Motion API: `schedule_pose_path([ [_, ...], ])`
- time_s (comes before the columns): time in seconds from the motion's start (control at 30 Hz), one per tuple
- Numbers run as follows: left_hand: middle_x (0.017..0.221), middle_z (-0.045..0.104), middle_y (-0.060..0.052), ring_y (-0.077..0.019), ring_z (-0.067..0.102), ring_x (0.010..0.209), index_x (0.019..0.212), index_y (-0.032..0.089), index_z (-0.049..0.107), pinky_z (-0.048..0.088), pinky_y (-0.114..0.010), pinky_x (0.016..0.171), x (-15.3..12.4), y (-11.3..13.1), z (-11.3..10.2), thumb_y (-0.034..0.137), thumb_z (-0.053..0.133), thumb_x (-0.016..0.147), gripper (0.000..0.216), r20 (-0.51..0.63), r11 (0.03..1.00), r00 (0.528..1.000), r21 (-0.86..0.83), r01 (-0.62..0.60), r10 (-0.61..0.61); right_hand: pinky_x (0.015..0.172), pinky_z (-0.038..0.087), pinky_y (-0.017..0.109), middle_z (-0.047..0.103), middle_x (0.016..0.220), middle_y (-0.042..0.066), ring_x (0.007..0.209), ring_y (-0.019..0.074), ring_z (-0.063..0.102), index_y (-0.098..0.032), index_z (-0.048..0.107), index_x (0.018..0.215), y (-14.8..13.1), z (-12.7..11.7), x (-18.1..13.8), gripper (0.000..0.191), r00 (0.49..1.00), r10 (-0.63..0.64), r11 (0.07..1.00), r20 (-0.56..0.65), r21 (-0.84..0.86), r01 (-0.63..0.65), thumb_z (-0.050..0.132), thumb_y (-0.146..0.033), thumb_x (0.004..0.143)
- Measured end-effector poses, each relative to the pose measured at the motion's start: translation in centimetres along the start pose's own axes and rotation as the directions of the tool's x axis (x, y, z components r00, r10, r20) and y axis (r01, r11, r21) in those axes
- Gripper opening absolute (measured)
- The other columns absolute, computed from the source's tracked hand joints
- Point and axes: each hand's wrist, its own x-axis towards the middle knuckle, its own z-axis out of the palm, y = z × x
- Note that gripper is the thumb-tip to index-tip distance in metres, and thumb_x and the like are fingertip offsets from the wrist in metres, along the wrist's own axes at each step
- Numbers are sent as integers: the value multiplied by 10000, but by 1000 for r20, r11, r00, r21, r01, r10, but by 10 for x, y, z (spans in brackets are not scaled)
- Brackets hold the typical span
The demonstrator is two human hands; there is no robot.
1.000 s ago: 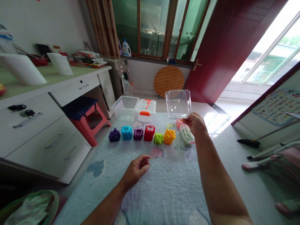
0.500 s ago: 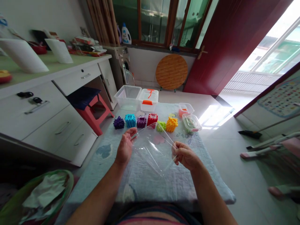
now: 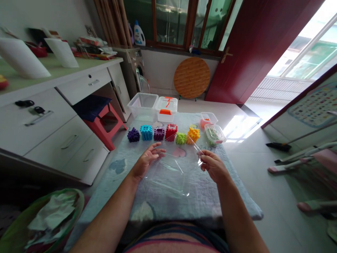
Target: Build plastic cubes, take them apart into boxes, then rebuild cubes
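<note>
A thin, clear plastic piece (image 3: 168,175), like a see-through bag or package, is tilted above the cloth-covered table. My right hand (image 3: 212,165) pinches its upper right edge between thumb and fingers. At its left side, my left hand (image 3: 147,160) has its fingers stretched and apart, touching the plastic. Beyond the plastic stands a row of knobbly toy blocks: dark purple (image 3: 133,135), light blue (image 3: 146,132), purple (image 3: 159,134), red (image 3: 171,132), lime green (image 3: 181,138) and yellow (image 3: 193,135).
Behind the blocks are an open clear bin (image 3: 143,105) and a lidded box with orange clips (image 3: 166,109). Two small clear containers (image 3: 208,117) (image 3: 215,134) sit at the table's right rear. A red stool (image 3: 105,123) and a waste basket (image 3: 79,200) are to the left.
The plastic has turned and its lower edge has swung nearer to level. My left hand has shifted slightly right and up; my right hand still grips the edge.
</note>
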Motion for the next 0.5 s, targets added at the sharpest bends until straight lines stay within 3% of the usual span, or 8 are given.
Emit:
schedule_pose_path([
  [0.17,970,768,-84,-242,682,982,1184,177,632,407,-402,1010,-2,0,2,131,635,602,583,-23,995,999,90,33,-31,445,368,217,548,647,-31,506,81,461,-168,687,955,-9,-46,-26,356,1000,-1,1000,-26,-13,1,737,-290,624],
  [0.33,885,776,-71,-239,685,957,1074,167,666,435,-392,989,-4,5,7,137,628,533,542,-166,996,986,86,-7,21,470,364,228,550,634,-35,515,91,464,-169,675,1016,-7,-92,-44,402,995,-12,995,-97,-97,2,708,-268,628],
  [0.5,839,767,-38,-226,687,881,989,176,669,478,-360,885,-1,8,7,164,647,508,482,-333,997,941,59,-46,64,476,349,244,536,618,-47,496,95,442,-162,644,1006,6,-111,-41,413,980,-17,978,-200,-208,-25,663,-292,614],
])
